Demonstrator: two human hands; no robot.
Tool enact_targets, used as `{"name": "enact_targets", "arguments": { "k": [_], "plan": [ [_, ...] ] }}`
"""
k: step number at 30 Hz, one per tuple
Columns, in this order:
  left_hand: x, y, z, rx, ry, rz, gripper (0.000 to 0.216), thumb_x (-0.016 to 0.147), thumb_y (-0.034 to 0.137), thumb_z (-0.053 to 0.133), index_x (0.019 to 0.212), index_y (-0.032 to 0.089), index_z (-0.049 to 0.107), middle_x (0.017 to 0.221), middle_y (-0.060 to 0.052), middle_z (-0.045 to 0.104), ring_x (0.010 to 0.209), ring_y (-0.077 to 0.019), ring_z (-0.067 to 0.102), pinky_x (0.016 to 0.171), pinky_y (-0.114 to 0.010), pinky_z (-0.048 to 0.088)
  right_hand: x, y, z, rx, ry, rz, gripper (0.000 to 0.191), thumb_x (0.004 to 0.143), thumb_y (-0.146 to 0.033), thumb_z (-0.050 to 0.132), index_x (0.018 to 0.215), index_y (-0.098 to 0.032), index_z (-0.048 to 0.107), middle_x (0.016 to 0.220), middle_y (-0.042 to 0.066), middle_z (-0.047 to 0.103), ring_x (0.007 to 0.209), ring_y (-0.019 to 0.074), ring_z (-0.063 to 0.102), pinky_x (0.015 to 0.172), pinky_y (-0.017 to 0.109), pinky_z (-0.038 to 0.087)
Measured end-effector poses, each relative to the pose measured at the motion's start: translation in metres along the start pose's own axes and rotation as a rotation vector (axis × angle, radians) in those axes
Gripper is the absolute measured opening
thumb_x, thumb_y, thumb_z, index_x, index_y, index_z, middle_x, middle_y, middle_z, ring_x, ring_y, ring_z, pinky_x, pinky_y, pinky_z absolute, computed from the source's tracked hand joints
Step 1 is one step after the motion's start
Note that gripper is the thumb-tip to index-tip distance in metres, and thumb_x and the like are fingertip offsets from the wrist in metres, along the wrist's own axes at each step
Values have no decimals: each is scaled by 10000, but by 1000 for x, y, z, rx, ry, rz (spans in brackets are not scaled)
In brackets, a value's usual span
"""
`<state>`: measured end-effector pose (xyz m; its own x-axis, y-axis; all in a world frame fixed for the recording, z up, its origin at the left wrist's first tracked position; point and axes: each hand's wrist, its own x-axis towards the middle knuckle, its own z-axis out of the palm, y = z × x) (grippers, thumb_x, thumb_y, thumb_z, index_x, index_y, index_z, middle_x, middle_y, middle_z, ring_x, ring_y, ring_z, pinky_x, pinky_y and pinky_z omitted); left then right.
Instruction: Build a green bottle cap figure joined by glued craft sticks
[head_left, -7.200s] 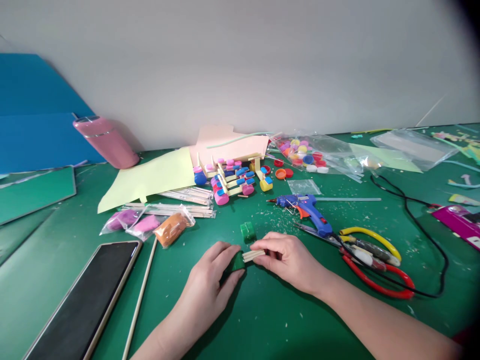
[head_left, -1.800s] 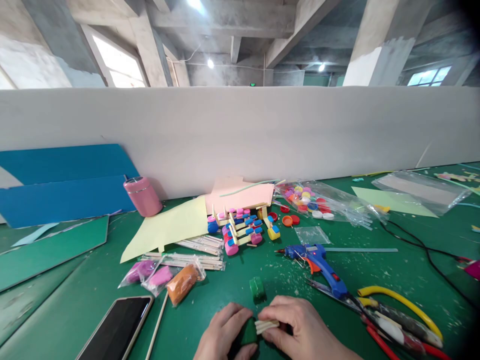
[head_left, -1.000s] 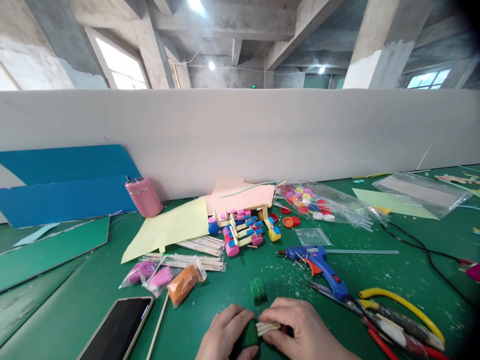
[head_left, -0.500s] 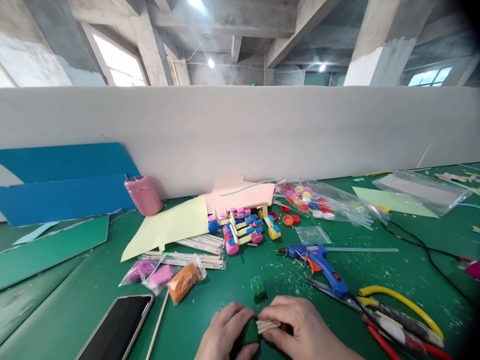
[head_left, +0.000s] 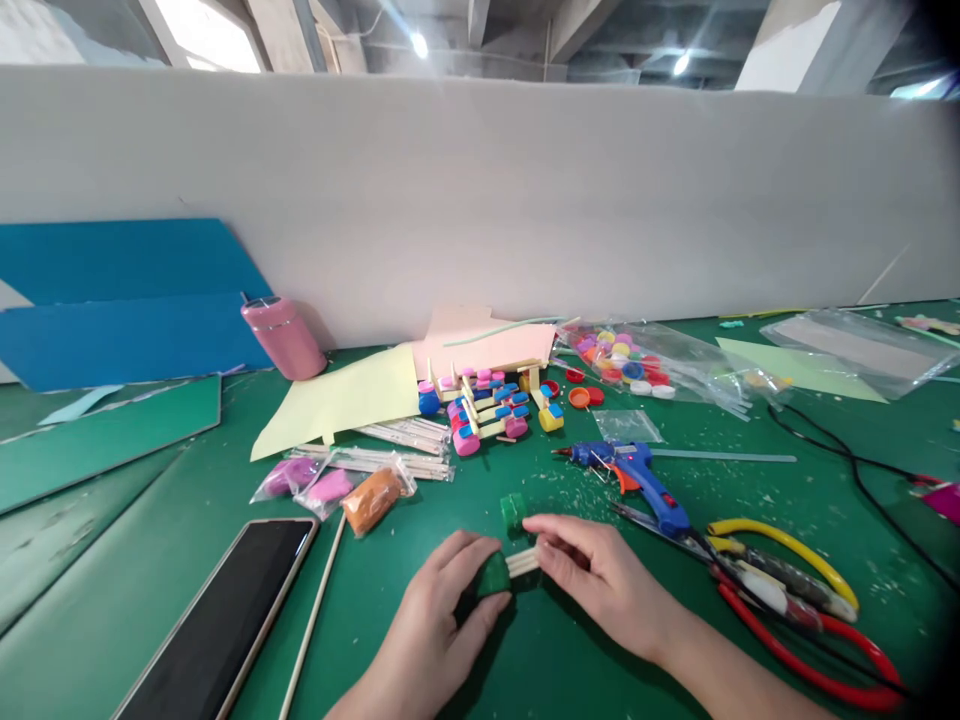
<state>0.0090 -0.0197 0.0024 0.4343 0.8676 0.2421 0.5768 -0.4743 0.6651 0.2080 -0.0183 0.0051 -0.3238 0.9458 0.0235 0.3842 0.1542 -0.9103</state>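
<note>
My left hand (head_left: 457, 595) grips a dark green block (head_left: 493, 575) between thumb and fingers; it looks like a plastic cap or a lump of clay. From the block's right side stick out several short pale wooden sticks (head_left: 523, 562). My right hand (head_left: 592, 570) is closed at their outer ends, thumb and fingertips pinching them. A second green piece (head_left: 514, 512) stands on the table just beyond my hands, close to the right index fingertip but apart from the sticks.
A blue glue gun (head_left: 626, 470) lies to the right, with red- and yellow-handled pliers (head_left: 787, 590) nearer. Small cap-and-stick models (head_left: 487, 405) stand behind. Left are a phone (head_left: 225, 620), a long stick (head_left: 315, 620) and bagged clay (head_left: 371, 500). A white partition (head_left: 480, 200) closes the back.
The view has tipped downward, so everything sits higher. My right hand has drawn right to the sticks' outer ends, its index finger straighter. My left hand keeps hold of the green block.
</note>
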Motion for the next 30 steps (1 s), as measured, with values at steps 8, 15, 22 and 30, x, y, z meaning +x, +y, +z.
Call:
{"name": "enact_targets", "arguments": {
  "k": [8, 15, 22, 30],
  "plan": [
    [1, 5, 0, 42, 110, 36, 224, 782, 186, 561, 1003, 154, 570, 943, -69, 609, 857, -161, 608, 746, -233, 502, -1, -5, -4, 244, -21, 83, 332, 880, -455, 418, 799, -156, 539, 606, -46, 404, 515, 74, 338, 453, 199, 277],
    [0, 4, 3, 54, 105, 46, 224, 778, 202, 559, 1001, 176, 563, 939, -59, 606, 843, -167, 608, 729, -258, 510, -1, -5, -3, 141, -24, 100, 332, 868, -444, 436, 688, -171, 500, 594, -39, 428, 551, 92, 392, 492, 212, 316],
    [0, 4, 3, 53, 96, 80, 230, 773, 183, 565, 1002, 163, 558, 922, -57, 605, 830, -158, 607, 725, -246, 505, 0, -1, -2, 110, -11, 103, 307, 872, -388, 442, 656, -175, 489, 596, -37, 464, 557, 95, 430, 529, 213, 349],
    [-1, 3, 2, 55, 92, 88, 227, 772, 179, 576, 996, 140, 571, 917, -61, 604, 830, -154, 604, 731, -229, 496, 0, -1, 0, 118, -29, 101, 296, 869, -371, 445, 644, -181, 474, 593, -32, 472, 544, 98, 419, 527, 219, 345]
  ]
}}
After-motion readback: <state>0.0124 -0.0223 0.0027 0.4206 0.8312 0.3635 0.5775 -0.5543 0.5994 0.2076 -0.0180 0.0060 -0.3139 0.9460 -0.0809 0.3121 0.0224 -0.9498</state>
